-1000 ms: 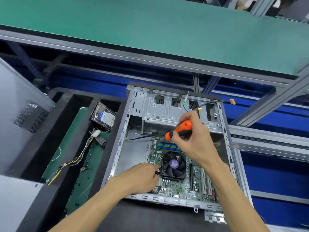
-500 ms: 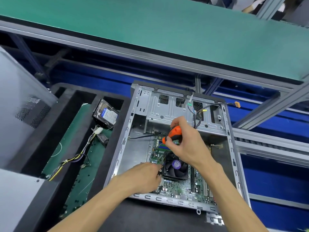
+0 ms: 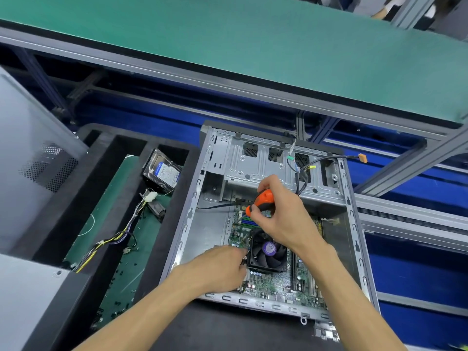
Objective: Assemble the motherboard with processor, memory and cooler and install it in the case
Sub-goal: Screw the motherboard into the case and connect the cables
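Green bench above, open case [image 3: 352, 224], right hand [image 3: 281, 219] gripping screwdriver [image 3: 260, 200], left hand [image 3: 220, 269] curled beside cooler [image 3: 268, 252], grasp unclear

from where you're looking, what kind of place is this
Probably a computer assembly line workstation: a green-matted bench on aluminium framing, an open PC case in a black foam tray beside a loose hard drive, and the right hand holding a screwdriver.

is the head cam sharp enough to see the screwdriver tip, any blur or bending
Head view: wide-angle bending curves the green shelf edge and frame rails; light is even, no harsh glare. The right hand and orange screwdriver are fairly sharp, but the tip is too small and dark to make out; the frame's edges look soft.
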The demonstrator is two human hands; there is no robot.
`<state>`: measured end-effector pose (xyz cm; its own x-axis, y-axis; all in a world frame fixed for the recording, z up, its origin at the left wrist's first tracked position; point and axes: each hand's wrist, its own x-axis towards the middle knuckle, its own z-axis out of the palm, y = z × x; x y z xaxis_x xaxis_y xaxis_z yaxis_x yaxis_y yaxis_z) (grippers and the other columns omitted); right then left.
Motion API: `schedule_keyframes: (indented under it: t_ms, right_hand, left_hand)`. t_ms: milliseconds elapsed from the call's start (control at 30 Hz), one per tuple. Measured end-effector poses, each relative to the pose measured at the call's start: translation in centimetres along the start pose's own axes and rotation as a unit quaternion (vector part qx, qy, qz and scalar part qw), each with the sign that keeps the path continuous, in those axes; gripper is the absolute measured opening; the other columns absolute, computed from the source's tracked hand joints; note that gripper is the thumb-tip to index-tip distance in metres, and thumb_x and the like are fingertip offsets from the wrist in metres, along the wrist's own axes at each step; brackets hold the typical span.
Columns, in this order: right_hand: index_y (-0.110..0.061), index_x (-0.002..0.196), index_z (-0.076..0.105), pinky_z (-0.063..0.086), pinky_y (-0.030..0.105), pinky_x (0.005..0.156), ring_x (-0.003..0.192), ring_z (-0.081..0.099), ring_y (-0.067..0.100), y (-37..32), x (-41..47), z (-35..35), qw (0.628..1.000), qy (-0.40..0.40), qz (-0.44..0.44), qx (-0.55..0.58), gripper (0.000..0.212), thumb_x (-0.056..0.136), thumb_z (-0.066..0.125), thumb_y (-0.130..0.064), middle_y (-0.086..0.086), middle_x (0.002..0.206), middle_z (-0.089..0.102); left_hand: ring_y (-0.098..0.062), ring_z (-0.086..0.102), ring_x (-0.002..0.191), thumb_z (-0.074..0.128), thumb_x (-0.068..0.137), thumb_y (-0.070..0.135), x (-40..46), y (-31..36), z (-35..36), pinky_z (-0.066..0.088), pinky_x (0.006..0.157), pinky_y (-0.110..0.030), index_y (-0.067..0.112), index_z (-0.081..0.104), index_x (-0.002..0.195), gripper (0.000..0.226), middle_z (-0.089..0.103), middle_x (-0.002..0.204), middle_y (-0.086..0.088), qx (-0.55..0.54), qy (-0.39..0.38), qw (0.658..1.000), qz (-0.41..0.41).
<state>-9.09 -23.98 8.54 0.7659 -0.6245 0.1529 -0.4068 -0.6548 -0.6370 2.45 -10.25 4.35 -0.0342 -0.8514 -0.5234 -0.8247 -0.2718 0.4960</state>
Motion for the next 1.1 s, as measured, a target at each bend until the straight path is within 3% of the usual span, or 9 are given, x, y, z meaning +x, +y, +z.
schedule_keyframes:
  t_ms: [367, 533, 633, 733, 800, 867, 1000, 1100]
  right_hand:
    - [-0.031, 0.105, 0.039, 0.051, 0.041, 0.067, 0.077, 0.054, 0.018, -0.8, 0.8, 0.2, 0.999, -0.006, -0.030, -0.037, 0.033, 0.089, 0.068, -0.028, -0.006, 0.086, 0.059]
    - [-0.030, 0.095, 0.044, 0.045, 0.032, 0.055, 0.062, 0.051, 0.018, -1.2, 1.6, 0.2, 0.987, 0.030, -0.042, -0.151, 0.039, 0.087, 0.063, -0.063, -0.012, 0.068, 0.049]
    - [-0.032, 0.092, 0.050, 0.049, 0.032, 0.058, 0.060, 0.057, 0.015, -1.4, 2.0, 0.2, 0.990, 0.019, -0.011, -0.139, 0.042, 0.084, 0.058, -0.073, -0.011, 0.060, 0.053]
    - [-0.030, 0.090, 0.065, 0.053, 0.037, 0.069, 0.069, 0.065, 0.014, -1.3, 2.3, 0.5, 0.999, -0.007, 0.022, -0.047, 0.037, 0.082, 0.070, -0.066, -0.008, 0.069, 0.069]
    - [-0.027, 0.082, 0.070, 0.054, 0.038, 0.070, 0.069, 0.065, 0.012, -1.2, 2.4, 0.8, 0.999, 0.000, 0.036, -0.006, 0.036, 0.080, 0.074, -0.063, -0.008, 0.068, 0.070]
    - [-0.024, 0.077, 0.069, 0.054, 0.037, 0.067, 0.063, 0.062, 0.011, -1.1, 2.4, 1.1, 0.999, 0.018, 0.041, 0.003, 0.041, 0.080, 0.072, -0.065, -0.007, 0.063, 0.067]
    - [-0.021, 0.073, 0.062, 0.050, 0.037, 0.061, 0.058, 0.057, 0.015, -0.7, 2.3, 1.6, 0.996, 0.038, 0.066, 0.036, 0.047, 0.072, 0.063, -0.067, -0.003, 0.059, 0.062]
    - [-0.035, 0.070, 0.051, 0.040, 0.027, 0.053, 0.053, 0.050, 0.006, -0.1, 1.9, 2.1, 0.995, 0.028, 0.073, 0.064, 0.027, 0.072, 0.071, -0.053, -0.008, 0.056, 0.055]
  left_hand:
    - [-0.033, 0.059, 0.112, 0.038, 0.097, 0.027, 0.2, -0.2, 0.2, 0.050, 0.094, -0.040, 0.010, 0.050, 0.128, 0.038, 0.062, 0.123, -0.016, 0.010, 0.001, 1.000, 0.008]
    - [-0.031, 0.057, 0.116, 0.037, 0.097, 0.028, 0.2, -0.2, 0.1, 0.049, 0.098, -0.042, 0.010, 0.049, 0.134, 0.043, 0.061, 0.129, -0.016, 0.008, -0.003, 1.000, 0.001]
    - [-0.030, 0.058, 0.116, 0.037, 0.097, 0.028, 0.1, 0.0, 0.0, 0.050, 0.093, -0.039, 0.011, 0.053, 0.129, 0.040, 0.062, 0.125, -0.014, 0.013, 0.017, 1.000, 0.001]
    - [-0.029, 0.064, 0.103, 0.040, 0.096, 0.020, -0.3, 0.1, -0.9, 0.051, 0.082, -0.035, 0.011, 0.063, 0.106, 0.027, 0.066, 0.111, -0.010, -0.006, 0.113, 0.993, -0.017]
    - [-0.028, 0.065, 0.096, 0.041, 0.097, 0.016, -0.6, -0.1, -2.8, 0.053, 0.082, -0.037, 0.011, 0.065, 0.106, 0.026, 0.067, 0.108, -0.008, -0.007, 0.209, 0.977, -0.038]
    - [-0.026, 0.063, 0.089, 0.039, 0.099, 0.018, -1.0, -0.2, -5.2, 0.046, 0.072, -0.033, 0.013, 0.059, 0.098, 0.021, 0.061, 0.096, -0.003, 0.007, 0.314, 0.949, -0.028]
    - [-0.024, 0.056, 0.076, 0.038, 0.101, 0.040, -1.6, 1.2, -8.8, 0.042, 0.065, -0.038, 0.018, 0.046, 0.092, 0.025, 0.050, 0.080, 0.006, 0.000, 0.421, 0.907, 0.014]
    - [-0.019, 0.053, 0.070, 0.040, 0.091, 0.068, -1.3, 2.3, -10.6, 0.040, 0.061, -0.035, 0.025, 0.043, 0.096, 0.043, 0.043, 0.071, 0.011, 0.037, 0.422, 0.906, 0.019]
